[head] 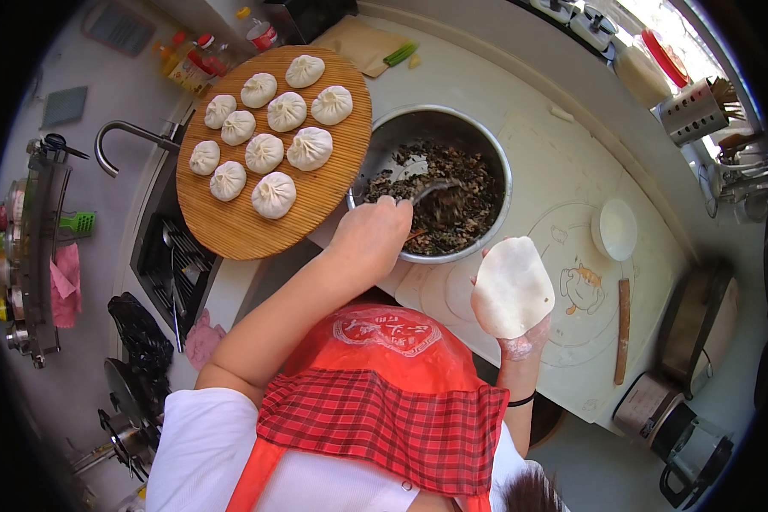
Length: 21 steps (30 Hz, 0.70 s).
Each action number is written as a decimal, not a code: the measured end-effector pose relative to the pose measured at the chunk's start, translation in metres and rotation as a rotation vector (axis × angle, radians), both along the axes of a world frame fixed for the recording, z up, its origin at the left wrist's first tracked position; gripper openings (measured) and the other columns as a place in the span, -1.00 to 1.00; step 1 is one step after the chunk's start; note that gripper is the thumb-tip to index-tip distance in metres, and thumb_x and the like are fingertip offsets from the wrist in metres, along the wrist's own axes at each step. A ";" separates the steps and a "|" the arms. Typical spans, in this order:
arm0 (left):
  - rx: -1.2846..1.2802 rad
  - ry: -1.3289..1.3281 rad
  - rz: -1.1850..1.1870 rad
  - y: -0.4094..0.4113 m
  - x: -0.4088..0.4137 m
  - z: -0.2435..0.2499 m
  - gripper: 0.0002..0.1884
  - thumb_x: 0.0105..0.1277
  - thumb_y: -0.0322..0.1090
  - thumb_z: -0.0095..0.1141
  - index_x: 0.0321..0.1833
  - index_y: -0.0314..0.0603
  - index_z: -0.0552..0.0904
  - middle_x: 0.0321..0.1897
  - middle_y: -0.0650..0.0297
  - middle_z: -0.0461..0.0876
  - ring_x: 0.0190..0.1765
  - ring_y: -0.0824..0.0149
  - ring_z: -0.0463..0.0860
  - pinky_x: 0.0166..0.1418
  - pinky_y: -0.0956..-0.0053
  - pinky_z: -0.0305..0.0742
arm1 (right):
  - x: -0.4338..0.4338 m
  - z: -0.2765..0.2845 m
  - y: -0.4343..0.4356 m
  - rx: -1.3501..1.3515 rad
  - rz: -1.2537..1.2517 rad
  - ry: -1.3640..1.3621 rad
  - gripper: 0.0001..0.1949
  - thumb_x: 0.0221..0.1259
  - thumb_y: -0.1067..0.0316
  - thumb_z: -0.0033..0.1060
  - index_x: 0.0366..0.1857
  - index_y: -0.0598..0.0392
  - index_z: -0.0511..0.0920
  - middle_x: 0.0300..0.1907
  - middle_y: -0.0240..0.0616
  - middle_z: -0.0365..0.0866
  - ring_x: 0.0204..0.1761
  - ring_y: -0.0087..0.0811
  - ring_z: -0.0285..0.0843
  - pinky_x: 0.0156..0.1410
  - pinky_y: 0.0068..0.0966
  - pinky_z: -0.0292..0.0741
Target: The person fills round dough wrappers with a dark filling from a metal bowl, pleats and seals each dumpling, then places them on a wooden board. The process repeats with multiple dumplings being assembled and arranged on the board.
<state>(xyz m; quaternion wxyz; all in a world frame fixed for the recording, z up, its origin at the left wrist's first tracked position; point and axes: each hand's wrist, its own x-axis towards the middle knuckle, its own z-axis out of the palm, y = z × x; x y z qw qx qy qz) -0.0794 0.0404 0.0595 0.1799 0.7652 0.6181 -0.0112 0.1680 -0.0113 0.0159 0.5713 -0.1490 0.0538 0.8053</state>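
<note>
My left hand (372, 232) grips a metal spoon (436, 187), whose bowl end is down in a dark, chopped filling (470, 211). The filling lies in a deep stainless-steel bowl (503, 173), with part of the bowl's bottom showing bare. On the upturned palm of my right hand (528, 336) rests a round, flat dough wrapper (515, 288), held just right of the bowl's near rim. The wrapper hides most of that hand's fingers and has a small dark speck. Several pleated buns (287, 111) sit on a round ridged wooden board (230, 227) left of the bowl.
A printed pastry mat (569, 345) covers the right counter, with a white bowl (614, 229) and a wooden rolling pin (623, 333) on it. The board overhangs the sink (166, 269), beside the faucet (134, 131). Green scallion pieces (400, 54) lie at the back.
</note>
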 end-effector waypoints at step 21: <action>0.092 -0.032 0.218 -0.009 -0.045 -0.005 -0.79 0.38 -0.33 0.15 -0.03 -0.27 0.54 -0.16 -0.07 0.69 -0.08 -0.12 0.68 -0.02 0.04 0.55 | -0.023 -0.022 0.012 0.146 -0.199 -0.011 -0.43 0.55 -0.08 -0.29 0.49 0.01 0.24 0.56 -0.13 0.13 0.55 0.20 0.06 0.52 0.34 0.15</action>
